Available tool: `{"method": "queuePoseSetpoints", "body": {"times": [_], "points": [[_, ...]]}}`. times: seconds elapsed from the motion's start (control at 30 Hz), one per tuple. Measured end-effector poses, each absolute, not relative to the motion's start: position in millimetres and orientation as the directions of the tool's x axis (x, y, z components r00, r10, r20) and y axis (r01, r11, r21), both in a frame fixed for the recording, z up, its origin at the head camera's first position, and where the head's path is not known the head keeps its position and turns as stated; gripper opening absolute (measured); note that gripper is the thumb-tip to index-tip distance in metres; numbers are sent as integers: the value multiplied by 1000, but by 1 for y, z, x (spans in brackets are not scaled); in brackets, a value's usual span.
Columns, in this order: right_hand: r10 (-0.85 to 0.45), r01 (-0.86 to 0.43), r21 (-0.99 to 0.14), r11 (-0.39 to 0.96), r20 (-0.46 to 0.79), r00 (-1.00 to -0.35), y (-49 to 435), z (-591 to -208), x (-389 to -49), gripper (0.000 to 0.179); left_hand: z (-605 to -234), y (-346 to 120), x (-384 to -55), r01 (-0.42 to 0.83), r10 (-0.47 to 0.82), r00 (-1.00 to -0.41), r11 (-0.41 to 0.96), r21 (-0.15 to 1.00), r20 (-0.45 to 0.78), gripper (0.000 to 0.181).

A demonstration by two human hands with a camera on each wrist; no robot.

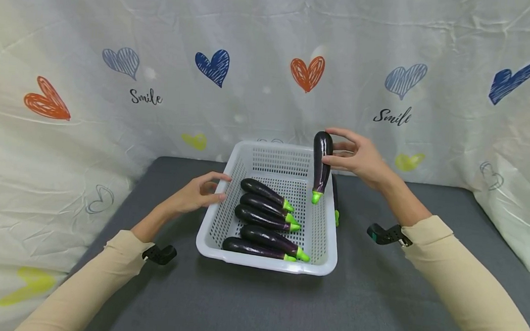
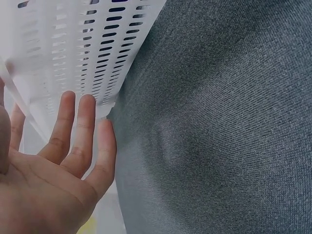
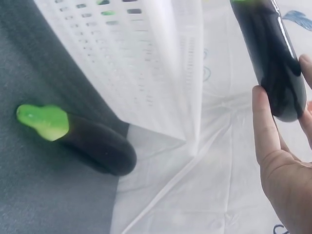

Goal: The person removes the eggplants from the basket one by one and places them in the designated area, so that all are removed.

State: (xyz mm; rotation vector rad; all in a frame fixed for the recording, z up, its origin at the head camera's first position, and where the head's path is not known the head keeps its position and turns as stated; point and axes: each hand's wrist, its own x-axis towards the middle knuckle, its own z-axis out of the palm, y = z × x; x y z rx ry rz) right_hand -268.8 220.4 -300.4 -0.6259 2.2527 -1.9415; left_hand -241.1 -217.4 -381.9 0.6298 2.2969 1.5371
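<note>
Pinching the raised eggplant (image 1: 322,161) towards its rounded far end with the right hand (image 1: 358,158), thumb and fingers drawn in from opposite sides, right up at the far right corner of the white basket (image 1: 265,265)! Glossy, so probably slippery: grip firmly, nearer the middle if possible. Watch the green cap (image 1: 316,197), hanging lowest and likeliest to catch; steer well clear of the rim. Whatever the landing spot, lay down gently, with no dropping. Over to the left hand (image 1: 202,189), loosely spread, holding nothing, with fingertips apparently touching the left rim: press lightly there to steady against any knock.

And now for the count! Inside, five eggplants (image 1: 262,218), rowed near to far with caps pointing right. Just outside the right wall, on the bench (image 1: 265,312), one lone eggplant (image 3: 102,148). Add the one in hand: seven in all! One basket. Two wristbands, left wristband (image 1: 159,254) and right wristband (image 1: 386,234). Far back, one curtain (image 1: 265,13), showing "Smile" twice.
</note>
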Motion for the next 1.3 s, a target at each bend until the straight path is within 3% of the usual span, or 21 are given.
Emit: {"method": "queuePoseSetpoints", "body": {"times": [0.53,1.3], "points": [[-371,-260,-957,125,198,-907,242,-311,-259,69,-384,-217,-241,173,532,-846,289,942,-8,52],[-271,-237,-964,117,199,-942,283,-319,-236,64,-384,-218,-244,187,531,-847,289,939,5,50]]}}
